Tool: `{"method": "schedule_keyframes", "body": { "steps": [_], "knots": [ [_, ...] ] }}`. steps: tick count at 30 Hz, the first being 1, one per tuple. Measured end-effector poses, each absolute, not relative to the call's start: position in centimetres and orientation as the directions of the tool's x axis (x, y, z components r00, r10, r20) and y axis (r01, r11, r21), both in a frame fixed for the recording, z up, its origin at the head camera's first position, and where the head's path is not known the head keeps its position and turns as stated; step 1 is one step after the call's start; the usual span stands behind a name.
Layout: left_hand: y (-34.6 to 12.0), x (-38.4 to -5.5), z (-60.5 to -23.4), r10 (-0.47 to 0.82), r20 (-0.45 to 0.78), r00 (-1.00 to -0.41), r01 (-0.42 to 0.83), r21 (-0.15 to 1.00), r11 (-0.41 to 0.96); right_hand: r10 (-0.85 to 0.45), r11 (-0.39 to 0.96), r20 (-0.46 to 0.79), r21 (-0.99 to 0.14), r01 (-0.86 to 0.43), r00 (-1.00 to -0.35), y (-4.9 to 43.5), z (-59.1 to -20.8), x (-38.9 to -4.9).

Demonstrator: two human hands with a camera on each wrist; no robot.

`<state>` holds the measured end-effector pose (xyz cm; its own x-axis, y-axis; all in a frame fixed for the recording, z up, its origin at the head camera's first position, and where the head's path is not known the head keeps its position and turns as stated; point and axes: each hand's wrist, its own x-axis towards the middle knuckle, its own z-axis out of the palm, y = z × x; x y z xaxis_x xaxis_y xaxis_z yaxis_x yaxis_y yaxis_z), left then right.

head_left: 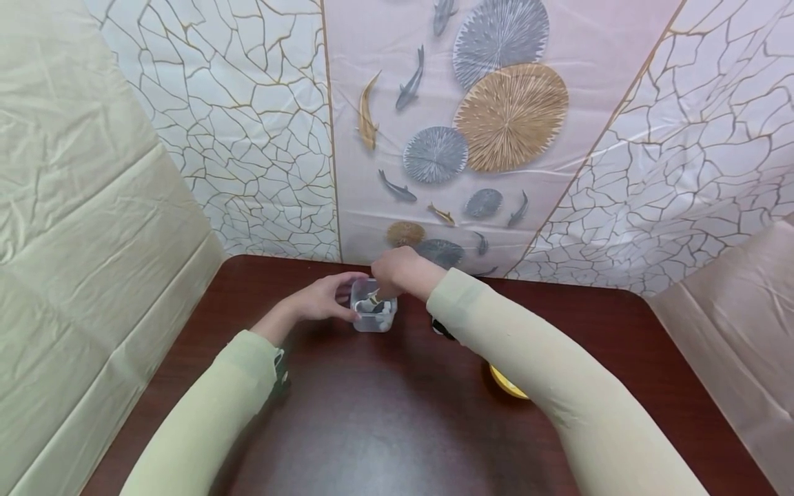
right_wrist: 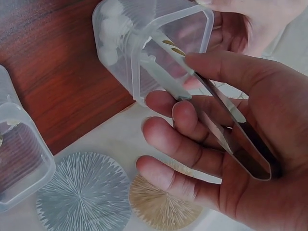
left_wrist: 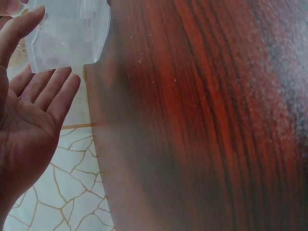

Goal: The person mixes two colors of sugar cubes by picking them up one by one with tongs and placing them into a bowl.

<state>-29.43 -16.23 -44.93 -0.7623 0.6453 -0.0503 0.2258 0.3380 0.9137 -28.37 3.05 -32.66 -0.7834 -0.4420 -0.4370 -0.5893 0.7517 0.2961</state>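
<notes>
My left hand (head_left: 319,300) holds a clear plastic container (head_left: 372,324) near the table's far edge. In the left wrist view, the thumb lies along one side of it and the fingers touch another. My right hand (head_left: 400,272) reaches over the container from the right. A pair of metal tweezers (right_wrist: 223,98) with pale tips is pinched between the right thumb and fingers. Their tips extend inside the container's mouth. White balls (right_wrist: 111,29) that look like cotton lie in the container, partly blurred by its wall.
A second clear container (right_wrist: 36,168) stands to one side in the right wrist view. Under the right forearm, a yellow round object (head_left: 509,382) and a small black item (head_left: 442,329) are mostly covered. A patterned cloth wall (head_left: 279,138) rises behind the brown table (head_left: 384,427).
</notes>
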Motion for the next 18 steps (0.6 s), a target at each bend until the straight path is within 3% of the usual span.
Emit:
{"method": "schedule_keyframes", "body": {
  "steps": [11,18],
  "knots": [
    [-16.3,-29.5,-45.0,0.65,-0.045,-0.759,0.238,0.909,0.341,-0.475,0.728,-0.427,0.3,-0.616,-0.77,3.2,-32.8,-28.3],
    [-16.3,-29.5,-44.9,0.636,-0.051,-0.77,0.245,0.896,0.37,-0.507,0.734,-0.43,0.239,-0.636,-0.747,5.2,-31.9,-28.5]
  ]
}}
